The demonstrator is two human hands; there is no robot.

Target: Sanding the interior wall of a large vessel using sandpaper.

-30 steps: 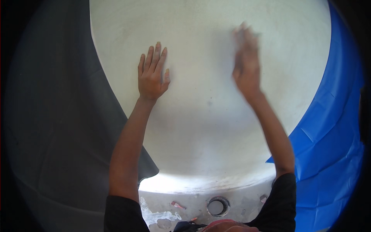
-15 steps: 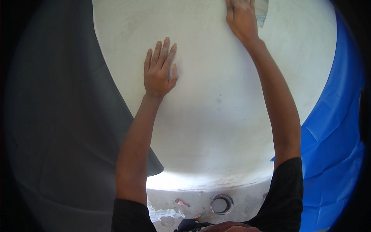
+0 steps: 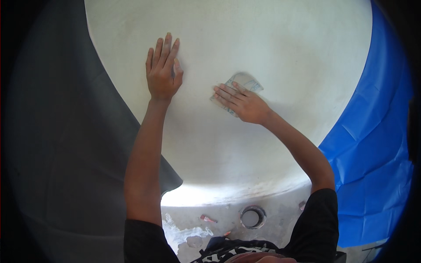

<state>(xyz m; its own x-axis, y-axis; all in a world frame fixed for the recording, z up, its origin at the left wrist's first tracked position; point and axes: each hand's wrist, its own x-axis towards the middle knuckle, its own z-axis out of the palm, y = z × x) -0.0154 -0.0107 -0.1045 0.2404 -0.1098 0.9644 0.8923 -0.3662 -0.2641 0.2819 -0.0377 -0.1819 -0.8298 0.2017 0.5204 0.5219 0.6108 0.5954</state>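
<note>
A large, smooth, curved off-white surface (image 3: 219,153) lies under both hands. My left hand (image 3: 162,81) rests flat on its left part, fingers stretched out and slightly apart, with nothing in it. Right of centre, my right hand (image 3: 247,105) presses a sheet of sandpaper (image 3: 246,81) against the surface. The sheet is pale, with printing on its back. It shows above and to the left of the fingers; its middle is hidden beneath them. Pale dust coats the fingertips.
Dark grey sheeting (image 3: 66,131) covers the left side, and a blue tarp (image 3: 368,175) hangs at the right. On the concrete floor (image 3: 280,215) below stand a round container (image 3: 252,218) and, left of it, a paintbrush (image 3: 208,218). White smears mark the floor.
My right hand has come down and left from the top edge with the sandpaper. My left hand appears slightly further up and left, as the whole view has shifted a little.
</note>
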